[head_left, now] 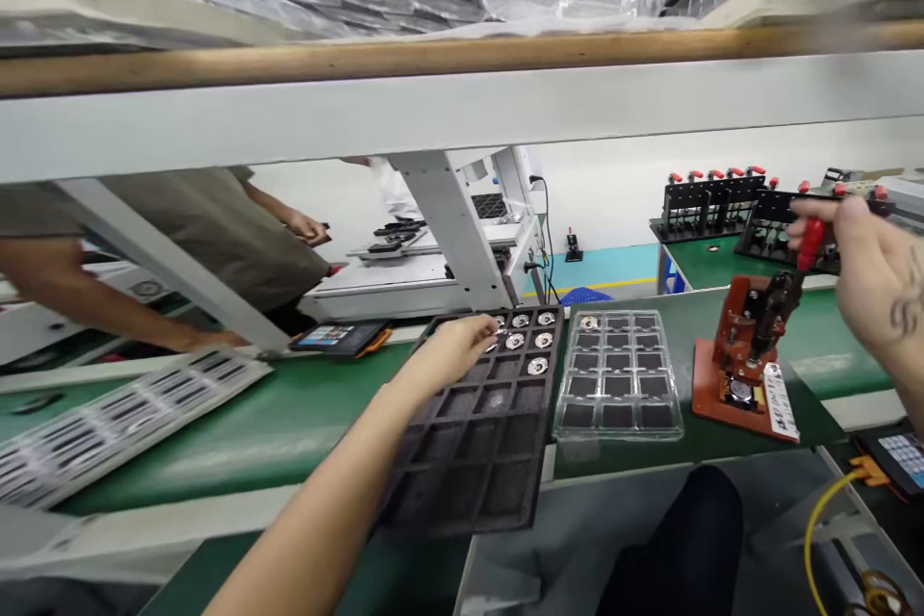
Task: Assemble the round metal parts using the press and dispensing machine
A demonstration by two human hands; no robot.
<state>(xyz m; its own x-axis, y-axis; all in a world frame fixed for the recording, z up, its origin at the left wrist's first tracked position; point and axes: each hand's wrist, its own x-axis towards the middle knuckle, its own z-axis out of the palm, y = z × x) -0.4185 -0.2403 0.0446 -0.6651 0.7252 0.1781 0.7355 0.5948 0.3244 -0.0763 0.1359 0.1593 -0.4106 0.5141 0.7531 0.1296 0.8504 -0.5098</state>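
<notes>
My left hand (462, 346) reaches over a black compartment tray (526, 491), its fingers pinched at a small round silver part (498, 325) in the far rows. Similar round parts (537, 366) sit in several nearby cells. To the right is a clear plastic tray (618, 419) with dark square cells, one round part (588, 322) in its far left corner. My right hand (870, 269) is closed about the red handle (811, 243) of a toggle-clamp press (736, 327). A small round part (740, 391) rests in the fixture under the press.
A shelf beam (462, 111) crosses above my hands, with plastic-wrapped trays over it. Another person (209, 221) works behind the frame at left. A white slotted tray (130, 423) lies on the green belt (267, 428). Black fixtures with red handles (714, 202) stand at far right.
</notes>
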